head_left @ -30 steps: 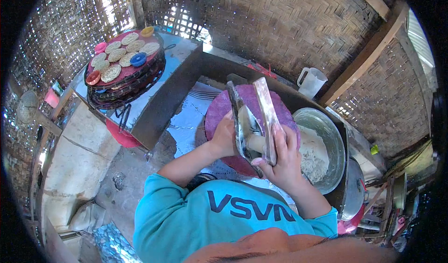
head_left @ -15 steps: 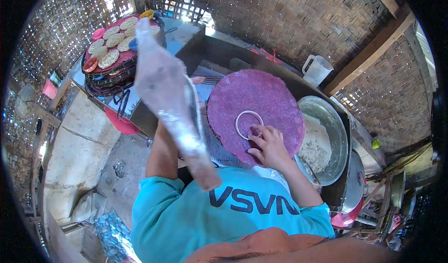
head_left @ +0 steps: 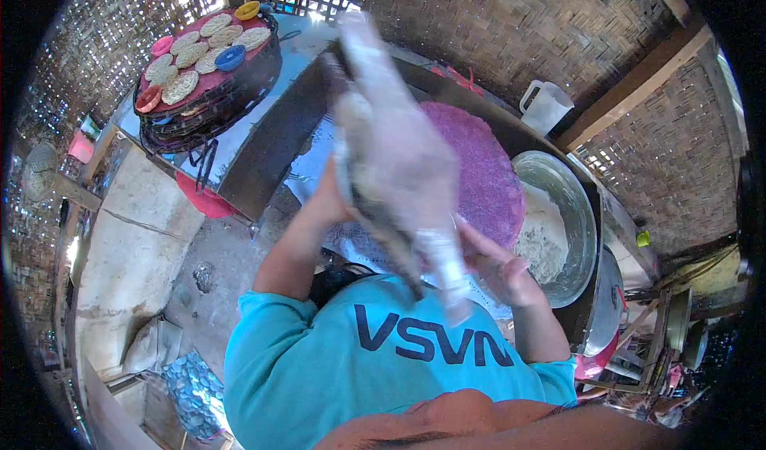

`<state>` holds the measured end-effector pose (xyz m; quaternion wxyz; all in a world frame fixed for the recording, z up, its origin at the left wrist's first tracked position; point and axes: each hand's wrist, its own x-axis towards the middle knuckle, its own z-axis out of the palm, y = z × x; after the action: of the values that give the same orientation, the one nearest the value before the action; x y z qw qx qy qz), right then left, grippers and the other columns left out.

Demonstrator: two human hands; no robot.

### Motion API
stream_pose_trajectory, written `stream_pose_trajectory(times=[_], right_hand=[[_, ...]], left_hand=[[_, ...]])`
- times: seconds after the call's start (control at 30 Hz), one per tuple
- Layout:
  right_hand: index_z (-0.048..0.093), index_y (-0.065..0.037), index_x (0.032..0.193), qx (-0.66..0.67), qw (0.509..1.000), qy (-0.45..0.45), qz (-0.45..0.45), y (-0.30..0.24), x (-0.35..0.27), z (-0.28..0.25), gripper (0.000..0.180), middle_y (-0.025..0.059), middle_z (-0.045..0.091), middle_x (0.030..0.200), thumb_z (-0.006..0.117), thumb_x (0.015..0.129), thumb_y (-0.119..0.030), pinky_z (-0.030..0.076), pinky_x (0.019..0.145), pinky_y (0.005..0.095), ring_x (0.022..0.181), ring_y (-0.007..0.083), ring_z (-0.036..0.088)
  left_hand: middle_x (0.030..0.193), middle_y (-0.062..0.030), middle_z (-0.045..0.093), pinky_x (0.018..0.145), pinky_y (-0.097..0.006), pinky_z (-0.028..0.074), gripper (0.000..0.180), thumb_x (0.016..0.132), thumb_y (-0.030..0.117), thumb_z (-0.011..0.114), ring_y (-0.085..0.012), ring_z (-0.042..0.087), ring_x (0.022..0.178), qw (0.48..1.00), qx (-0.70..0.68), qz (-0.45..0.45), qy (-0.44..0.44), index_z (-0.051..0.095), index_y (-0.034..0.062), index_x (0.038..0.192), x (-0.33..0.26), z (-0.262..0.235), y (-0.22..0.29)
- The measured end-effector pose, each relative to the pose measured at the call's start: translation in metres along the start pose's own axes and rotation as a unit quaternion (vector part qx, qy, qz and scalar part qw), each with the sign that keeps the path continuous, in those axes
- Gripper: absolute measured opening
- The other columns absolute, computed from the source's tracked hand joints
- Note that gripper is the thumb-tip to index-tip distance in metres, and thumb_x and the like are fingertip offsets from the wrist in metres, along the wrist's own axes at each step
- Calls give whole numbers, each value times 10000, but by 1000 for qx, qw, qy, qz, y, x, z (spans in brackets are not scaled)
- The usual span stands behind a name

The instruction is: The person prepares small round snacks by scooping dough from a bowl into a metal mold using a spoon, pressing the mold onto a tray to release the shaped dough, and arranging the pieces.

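Observation:
A long pale tool (head_left: 407, 163), broad in the middle with narrow, shiny wrapped ends, is raised over the worktop and blurred by motion. My left hand (head_left: 331, 195) grips it from behind; its fingers are mostly hidden. Beside the tool's lower end my right hand (head_left: 499, 265) has its fingers stretched out. I cannot tell if they touch it. Under and right of the tool lies a round purple sheet (head_left: 487, 163), partly covered. The white ring is out of sight.
A metal basin (head_left: 586, 211) of pale flour or dough (head_left: 546, 238) stands at the right. Behind is a clear plastic jug (head_left: 546, 107). At the far left, stacked round trays (head_left: 207, 123) carry several lacy pale discs (head_left: 189, 55) and small coloured bowls (head_left: 230, 57). Woven walls (head_left: 479, 27) enclose the place.
The tool has swung right, across the purple sheet, with my left hand. My right hand has come off the sheet and drawn back to the right; the ring no longer shows.

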<state>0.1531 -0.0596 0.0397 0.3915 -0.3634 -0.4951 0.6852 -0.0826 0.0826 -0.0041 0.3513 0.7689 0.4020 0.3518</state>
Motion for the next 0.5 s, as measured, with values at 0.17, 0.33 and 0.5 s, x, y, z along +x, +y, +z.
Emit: stream_pose_trajectory(times=[0.17,0.33,0.5], right_hand=[[144,25,1319,-32,995,-24,90,2,3,-8,1120,212,355,1243,337,598,-810,340,901,400,1086,289,428],[189,48,1296,36,996,-25,82,3,-21,-11,1129,211,417,1180,359,589,-815,365,873,408,1040,284,465],[197,72,1288,144,966,-129,170,2,-33,-32,1172,188,462,1128,347,561,-836,383,844,371,970,272,503]], left_hand=[[1078,-122,548,947,-374,336,539,552,221,697,-236,523,1023,986,53,154,36,544,77,1048,5,32,42],[1395,-115,175,1019,-411,210,1041,530,187,772,-305,208,1269,704,-642,138,-270,139,84,1350,48,10,42],[1377,-146,211,999,-471,229,939,600,129,664,-313,202,1271,512,-755,244,-328,107,87,1355,76,13,79]])
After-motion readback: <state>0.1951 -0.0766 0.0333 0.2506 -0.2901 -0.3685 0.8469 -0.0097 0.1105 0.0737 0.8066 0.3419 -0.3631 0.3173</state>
